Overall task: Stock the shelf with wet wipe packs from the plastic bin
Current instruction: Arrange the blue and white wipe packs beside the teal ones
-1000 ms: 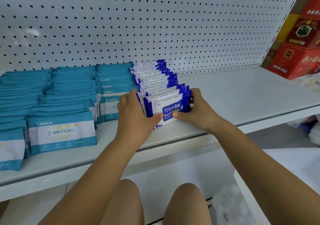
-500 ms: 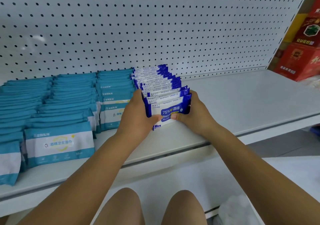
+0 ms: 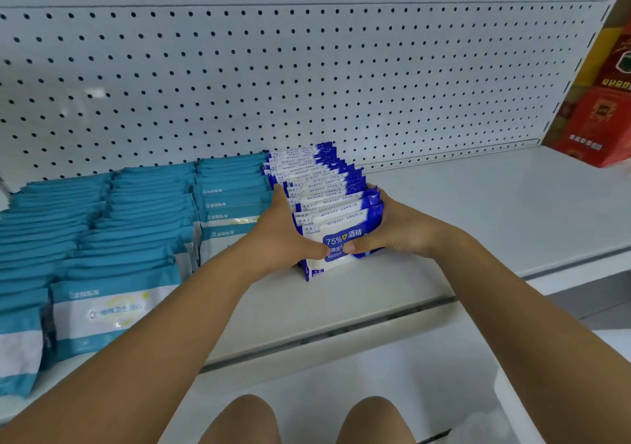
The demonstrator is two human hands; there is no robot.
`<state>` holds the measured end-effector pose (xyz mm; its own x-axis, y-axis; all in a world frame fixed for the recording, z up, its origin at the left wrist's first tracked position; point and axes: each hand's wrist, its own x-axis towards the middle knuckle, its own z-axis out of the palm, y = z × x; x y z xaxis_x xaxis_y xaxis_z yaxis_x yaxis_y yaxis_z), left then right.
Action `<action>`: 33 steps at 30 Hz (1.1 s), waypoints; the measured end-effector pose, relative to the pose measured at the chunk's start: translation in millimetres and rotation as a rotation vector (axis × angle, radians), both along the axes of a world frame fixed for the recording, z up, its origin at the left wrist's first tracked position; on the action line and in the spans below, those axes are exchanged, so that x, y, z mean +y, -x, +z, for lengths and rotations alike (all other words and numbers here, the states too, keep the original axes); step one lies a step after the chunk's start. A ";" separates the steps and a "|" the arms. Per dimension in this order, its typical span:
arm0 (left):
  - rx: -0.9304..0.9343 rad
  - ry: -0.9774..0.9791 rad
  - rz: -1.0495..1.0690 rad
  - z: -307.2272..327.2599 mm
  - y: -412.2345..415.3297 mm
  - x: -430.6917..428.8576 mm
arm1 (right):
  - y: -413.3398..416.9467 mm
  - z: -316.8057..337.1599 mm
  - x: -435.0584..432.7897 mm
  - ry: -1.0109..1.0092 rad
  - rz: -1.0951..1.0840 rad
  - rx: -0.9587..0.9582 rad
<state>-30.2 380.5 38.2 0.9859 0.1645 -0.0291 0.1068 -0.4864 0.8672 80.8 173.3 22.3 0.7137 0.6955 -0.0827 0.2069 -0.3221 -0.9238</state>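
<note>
We've got a white pegboard back panel [image 3: 307, 68] over the white metal shelf [image 3: 478, 211]. Teal plastic wipe packs [image 3: 136, 221] fill its left; just beside stands a row of blue-and-white wet wipe packs [image 3: 317, 177]. L hand [image 3: 283, 239] & R hand [image 3: 396, 228] clasp its front packs, thumbs in front.

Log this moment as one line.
left hand: grips front of blue packs | right hand: grips same | blue packs: row on shelf, beside teal packs
</note>
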 end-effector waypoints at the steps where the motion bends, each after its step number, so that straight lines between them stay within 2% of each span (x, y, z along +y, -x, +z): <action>1: -0.005 -0.005 -0.004 -0.6 -1.2 1.7 | -0.4 -2.0 0.5 -0.027 -0.001 0.002; 4: -0.015 0.012 -0.036 0.4 -5.4 4.5 | 0.0 -8.1 0.3 -0.108 -0.007 -0.011; 9: -0.007 -0.001 -0.007 2.1 -6.5 2.3 | -4.3 -10.1 0.5 -0.113 0.022 0.012; 14: -0.063 0.030 0.163 30.6 -12.4 14.9 | -5.4 -11.2 0.2 -0.131 0.006 0.048; 18: 0.058 0.180 0.340 47.2 -55.3 38.5 | -2.2 -11.3 0.6 -0.127 0.004 0.045; 22: 0.083 0.190 0.316 42.4 -84.8 28.3 | 0.4 -10.3 -0.6 -0.152 -0.007 0.025; 28: 0.078 0.112 0.437 47.5 -102.5 31.6 | 0.6 -13.4 -2.3 -0.170 -0.040 0.019; 33: 0.061 0.172 0.424 50.9 -102.8 36.5 | 0.6 -11.1 -0.6 -0.161 -0.041 0.017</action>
